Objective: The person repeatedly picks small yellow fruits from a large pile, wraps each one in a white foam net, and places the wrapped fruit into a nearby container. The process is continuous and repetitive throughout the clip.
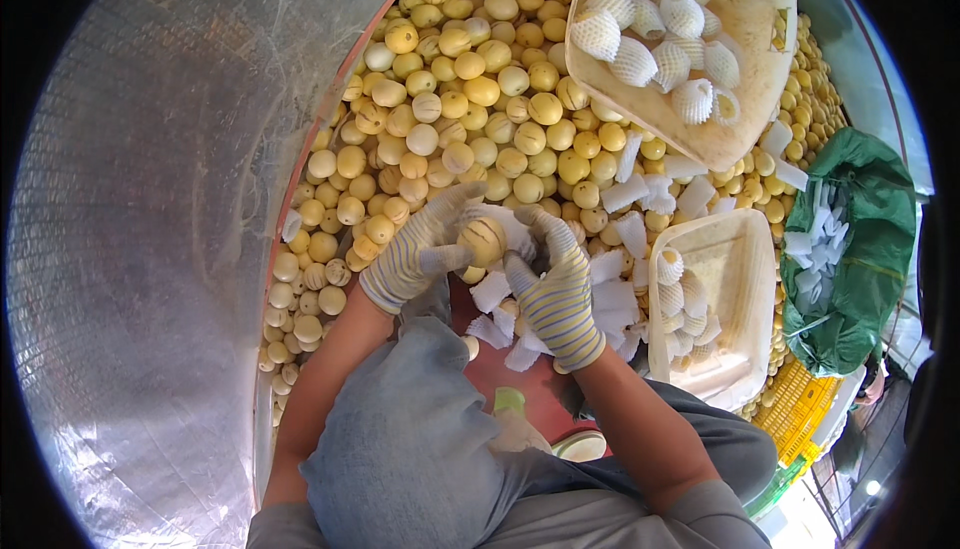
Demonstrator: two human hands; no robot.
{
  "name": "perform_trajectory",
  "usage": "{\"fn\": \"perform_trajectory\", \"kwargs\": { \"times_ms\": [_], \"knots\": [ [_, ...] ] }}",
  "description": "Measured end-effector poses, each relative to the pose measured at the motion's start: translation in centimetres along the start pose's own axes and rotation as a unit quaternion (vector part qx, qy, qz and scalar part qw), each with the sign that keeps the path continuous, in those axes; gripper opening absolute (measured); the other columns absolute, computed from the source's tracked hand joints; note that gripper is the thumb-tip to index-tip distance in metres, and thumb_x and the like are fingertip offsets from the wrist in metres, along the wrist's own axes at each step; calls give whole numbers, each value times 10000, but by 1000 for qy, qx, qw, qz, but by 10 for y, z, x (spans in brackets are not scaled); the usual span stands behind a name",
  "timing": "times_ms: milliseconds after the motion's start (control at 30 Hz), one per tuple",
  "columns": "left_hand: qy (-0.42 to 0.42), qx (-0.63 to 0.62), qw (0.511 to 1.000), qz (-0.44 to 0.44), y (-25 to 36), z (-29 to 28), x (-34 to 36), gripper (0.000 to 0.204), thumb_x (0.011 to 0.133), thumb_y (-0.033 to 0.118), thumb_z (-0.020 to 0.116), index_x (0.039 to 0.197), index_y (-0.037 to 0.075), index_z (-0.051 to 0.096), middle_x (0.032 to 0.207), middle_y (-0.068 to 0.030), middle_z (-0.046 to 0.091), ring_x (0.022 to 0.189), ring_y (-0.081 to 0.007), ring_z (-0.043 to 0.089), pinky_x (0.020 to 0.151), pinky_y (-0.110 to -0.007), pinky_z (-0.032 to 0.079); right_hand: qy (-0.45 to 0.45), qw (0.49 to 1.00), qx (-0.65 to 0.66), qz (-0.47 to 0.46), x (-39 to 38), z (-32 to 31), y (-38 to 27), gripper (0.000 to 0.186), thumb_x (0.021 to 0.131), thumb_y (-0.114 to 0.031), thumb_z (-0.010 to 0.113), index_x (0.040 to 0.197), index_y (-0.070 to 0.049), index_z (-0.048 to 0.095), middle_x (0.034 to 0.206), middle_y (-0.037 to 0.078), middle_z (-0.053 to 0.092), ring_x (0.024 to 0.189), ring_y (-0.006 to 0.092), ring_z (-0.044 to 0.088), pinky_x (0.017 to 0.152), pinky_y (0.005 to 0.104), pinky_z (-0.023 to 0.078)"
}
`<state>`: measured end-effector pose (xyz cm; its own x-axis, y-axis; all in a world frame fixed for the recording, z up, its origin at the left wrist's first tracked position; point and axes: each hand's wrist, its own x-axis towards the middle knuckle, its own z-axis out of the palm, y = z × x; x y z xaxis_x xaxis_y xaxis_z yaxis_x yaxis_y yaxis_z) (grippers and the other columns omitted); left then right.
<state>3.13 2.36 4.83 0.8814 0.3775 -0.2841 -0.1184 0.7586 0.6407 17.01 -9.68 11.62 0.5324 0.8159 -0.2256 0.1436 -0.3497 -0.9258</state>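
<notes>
Round yellow fruit (483, 240) (no long axis) between gloved hands (415, 249).

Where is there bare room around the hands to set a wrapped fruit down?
Bare patches: the red floor between the forearms, bordered by loose foam sleeves, and the near white tray, partly filled. The far tray has room along its right side. Crowded: the yellow fruit pile beyond both gloved hands, left hand and right hand.

A silvery quilted sheet (150, 249) covers the whole left side, catching soft daylight. Along the right edge lies a pale grey surface (860, 59), with a green sack (860, 219) on it. Below the sack stands a yellow slatted crate (800, 409), brightly lit ground beside it.
</notes>
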Motion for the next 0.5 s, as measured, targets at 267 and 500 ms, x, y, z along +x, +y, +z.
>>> {"fn": "perform_trajectory", "kwargs": {
  "times_ms": [267, 500],
  "knots": [
    [66, 101, 991, -66, -11, -1, 3, 828, 727, 297, 864, 1388, 37, 440, 1217, -62, 603, 1077, -163, 610, 911, -301, 529, -72, 951, -187, -237, 4, -13, 5, 673, 693, -45, 725, 1329, -59, 503, 1292, 201, 539, 1098, 393, 571, 920, 432, 498],
    [-24, 215, 957, -194, -24, 15, 21, 697, 816, 296, 783, 1375, 24, 467, 1172, -77, 607, 869, -127, 627, 650, -252, 540, -145, 947, -261, -120, -5, -40, 32, 570, 706, -133, 744, 1229, -46, 536, 1194, 220, 564, 1070, 429, 566, 921, 471, 486]
  ]
}}
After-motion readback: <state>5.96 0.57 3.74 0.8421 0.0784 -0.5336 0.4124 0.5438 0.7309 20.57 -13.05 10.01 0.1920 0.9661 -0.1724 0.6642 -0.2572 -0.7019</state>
